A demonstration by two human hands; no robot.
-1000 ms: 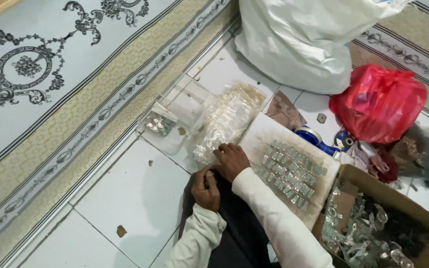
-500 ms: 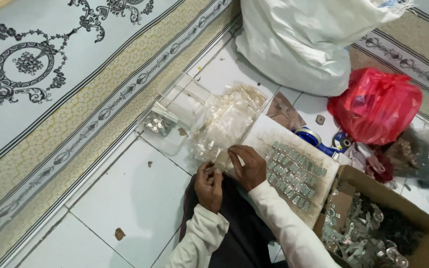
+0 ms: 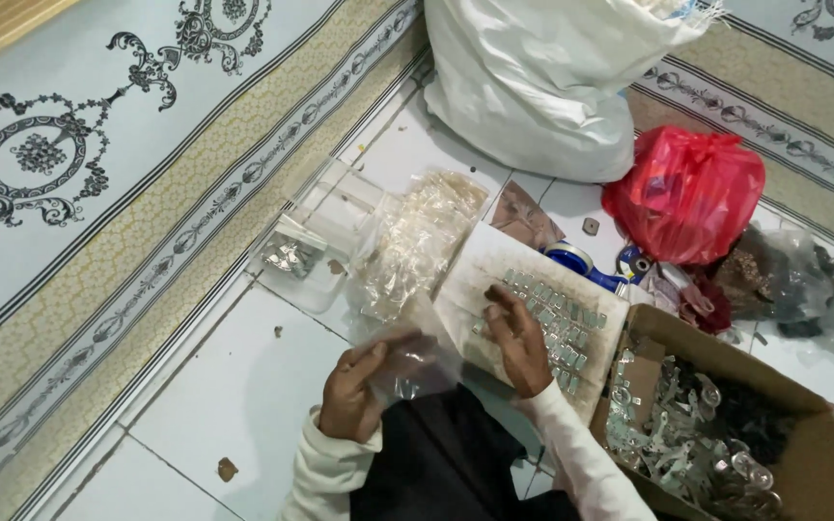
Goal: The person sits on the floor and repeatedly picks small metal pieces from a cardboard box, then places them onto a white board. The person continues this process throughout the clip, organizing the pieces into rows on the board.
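My left hand [image 3: 354, 391] holds a small clear plastic bag [image 3: 412, 359] over my dark lap. My right hand [image 3: 516, 340] rests on a white board [image 3: 480, 270], its fingers on the rows of small silvery packets [image 3: 557, 323] laid out there. A heap of empty clear plastic bags [image 3: 417, 236] lies just beyond the board, to the left. Both my sleeves are white.
A clear tray [image 3: 316, 246] with a few metal pieces sits left of the heap. A cardboard box [image 3: 803, 453] of shiny metal parts stands at right. Beyond are a red plastic bag [image 3: 687, 193], a big white sack [image 3: 533, 87], blue tape [image 3: 576, 260] and a patterned carpet [image 3: 98, 174].
My left hand has taken up a clear bag and opened it out. My right hand slid from the heap of bags across to the packets on the board.
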